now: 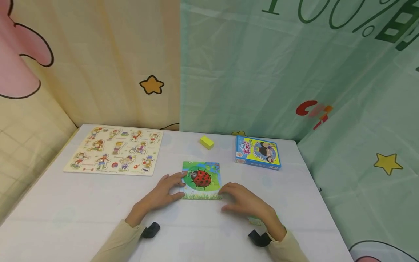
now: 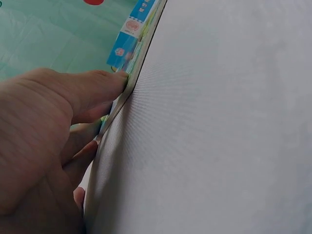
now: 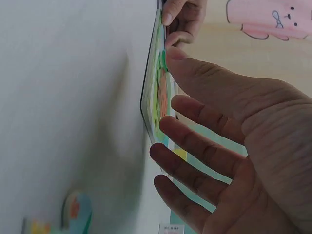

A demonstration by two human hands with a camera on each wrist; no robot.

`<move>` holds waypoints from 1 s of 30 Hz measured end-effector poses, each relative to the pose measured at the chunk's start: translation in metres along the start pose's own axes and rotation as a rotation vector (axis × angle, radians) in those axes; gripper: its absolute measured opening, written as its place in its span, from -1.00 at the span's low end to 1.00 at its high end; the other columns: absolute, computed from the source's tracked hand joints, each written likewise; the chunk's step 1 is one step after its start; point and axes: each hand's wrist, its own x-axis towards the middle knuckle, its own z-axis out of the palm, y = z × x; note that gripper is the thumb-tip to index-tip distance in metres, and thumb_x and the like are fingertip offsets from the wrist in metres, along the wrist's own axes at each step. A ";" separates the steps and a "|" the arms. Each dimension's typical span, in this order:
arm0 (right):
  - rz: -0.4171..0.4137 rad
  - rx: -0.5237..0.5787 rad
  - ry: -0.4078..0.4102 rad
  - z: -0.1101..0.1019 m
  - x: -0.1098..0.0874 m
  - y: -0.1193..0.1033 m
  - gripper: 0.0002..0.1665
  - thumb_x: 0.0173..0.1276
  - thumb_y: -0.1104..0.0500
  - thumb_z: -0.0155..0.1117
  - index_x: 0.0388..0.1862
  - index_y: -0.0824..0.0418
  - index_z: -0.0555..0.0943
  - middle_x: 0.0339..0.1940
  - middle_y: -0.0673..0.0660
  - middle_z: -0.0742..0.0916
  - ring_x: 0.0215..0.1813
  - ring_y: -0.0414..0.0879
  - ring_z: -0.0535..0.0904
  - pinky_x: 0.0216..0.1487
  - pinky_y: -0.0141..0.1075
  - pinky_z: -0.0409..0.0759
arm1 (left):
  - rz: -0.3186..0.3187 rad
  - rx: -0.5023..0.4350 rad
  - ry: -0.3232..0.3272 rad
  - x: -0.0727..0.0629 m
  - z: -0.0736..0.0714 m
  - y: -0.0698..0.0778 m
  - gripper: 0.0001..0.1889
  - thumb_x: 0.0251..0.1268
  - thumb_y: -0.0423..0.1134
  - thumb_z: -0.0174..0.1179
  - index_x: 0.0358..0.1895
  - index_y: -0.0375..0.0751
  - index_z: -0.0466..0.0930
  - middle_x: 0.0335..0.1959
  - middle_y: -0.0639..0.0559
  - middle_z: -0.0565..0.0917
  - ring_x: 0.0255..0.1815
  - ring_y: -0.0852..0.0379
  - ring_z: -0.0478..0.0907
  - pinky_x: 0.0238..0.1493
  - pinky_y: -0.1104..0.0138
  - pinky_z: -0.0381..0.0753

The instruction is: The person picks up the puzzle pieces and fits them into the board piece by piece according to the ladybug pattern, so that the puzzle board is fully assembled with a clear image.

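A square ladybug puzzle (image 1: pixel 201 180), red beetle on green and blue with a grass strip along its near side, lies flat on the white table. My left hand (image 1: pixel 167 191) rests at its left edge, fingers extended, with the index fingertip over the picture and the thumb at the near left corner. In the left wrist view the thumb (image 2: pixel 100 90) touches the board's edge. At the right edge is my right hand (image 1: pixel 243 200), fingers spread and gently bent, nothing in its grasp. Under the right wrist a small green puzzle piece (image 1: pixel 254 221) shows, partly hidden.
A wooden board with sports figures (image 1: pixel 112 150) lies at the back left. A yellow block (image 1: pixel 207 142) sits beyond the puzzle, and a blue and yellow box (image 1: pixel 258 152) lies at the back right. Printed curtains (image 1: pixel 229 72) hang behind the table (image 1: pixel 98 203).
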 end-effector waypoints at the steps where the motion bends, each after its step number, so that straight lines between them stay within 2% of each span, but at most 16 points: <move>1: 0.009 0.009 0.003 -0.001 -0.006 0.004 -0.49 0.23 -0.05 0.50 0.13 0.04 0.64 0.11 -0.10 0.66 0.19 -0.16 0.53 0.28 -0.11 0.52 | 0.001 0.000 0.001 0.000 0.000 0.000 -0.74 0.31 -0.16 0.33 0.02 -0.08 0.63 0.54 -0.04 0.32 0.59 -0.15 0.15 0.57 -0.21 -0.13; 8: 0.056 0.076 0.018 -0.011 -0.037 0.027 -0.34 0.12 -0.12 0.57 0.19 0.01 0.62 0.20 -0.09 0.63 0.28 -0.05 0.50 0.30 -0.02 0.50 | -0.001 -0.002 0.010 -0.001 -0.001 -0.001 -0.72 0.29 -0.17 0.34 0.03 -0.10 0.63 0.54 -0.05 0.33 0.59 -0.16 0.15 0.57 -0.20 -0.13; 13: 0.099 0.124 0.009 -0.020 -0.050 0.042 -0.31 0.11 -0.12 0.58 0.22 0.03 0.61 0.20 -0.05 0.64 0.23 -0.02 0.51 0.26 -0.04 0.52 | -0.005 -0.016 -0.005 -0.001 -0.002 0.000 -0.73 0.31 -0.17 0.33 0.03 -0.10 0.61 0.55 -0.04 0.30 0.60 -0.15 0.13 0.58 -0.17 -0.15; 20: 0.104 0.206 -0.059 -0.030 -0.061 0.056 -0.28 0.13 -0.07 0.58 0.25 0.11 0.58 0.15 0.08 0.61 0.10 0.01 0.49 0.15 -0.17 0.54 | -0.011 -0.023 -0.013 0.000 -0.004 0.000 -0.73 0.31 -0.17 0.33 0.03 -0.10 0.61 0.56 -0.01 0.28 0.61 -0.12 0.11 0.60 -0.15 -0.18; 25: 0.133 0.260 -0.115 -0.031 -0.065 0.059 -0.24 0.09 -0.03 0.60 0.27 0.09 0.55 0.07 0.07 0.56 0.06 -0.03 0.43 0.10 -0.25 0.50 | -0.009 -0.026 -0.017 -0.001 -0.003 -0.001 -0.69 0.30 -0.17 0.34 0.06 -0.12 0.61 0.56 -0.01 0.28 0.61 -0.13 0.11 0.59 -0.16 -0.18; 30: 0.133 0.260 -0.140 -0.032 -0.064 0.056 -0.28 0.06 0.02 0.62 0.20 0.06 0.54 -0.05 0.06 0.52 -0.02 -0.05 0.39 0.01 -0.27 0.48 | -0.004 -0.041 -0.019 -0.001 -0.002 -0.001 -0.68 0.30 -0.17 0.34 0.08 -0.14 0.61 0.56 -0.02 0.28 0.61 -0.13 0.10 0.59 -0.15 -0.19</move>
